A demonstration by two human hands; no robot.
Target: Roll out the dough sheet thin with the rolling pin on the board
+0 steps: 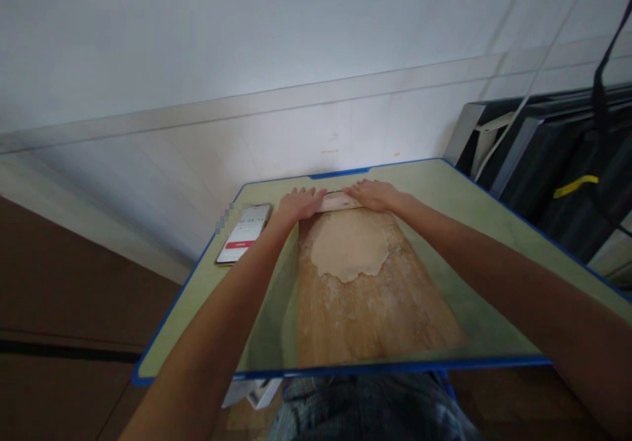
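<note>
A flat, ragged-edged sheet of dough (pixel 349 247) lies on the far half of a floured wooden board (pixel 375 319). Across the dough's far edge rests a pale rolling pin (pixel 338 201), dusted with flour. My left hand (pixel 302 203) presses on its left end, and my right hand (pixel 374 193) presses on its right end. Both hands are closed over the pin, which hides its ends beneath the palms. Only the pin's middle shows between the hands.
The board sits on a pale green table (pixel 494 257) with a blue rim. A phone (pixel 243 233) with a lit screen lies left of my left forearm. A white wall (pixel 296 125) stands behind the table. Dark panels (pixel 557 158) lean at the right, near a hanging black strap (pixel 600 92).
</note>
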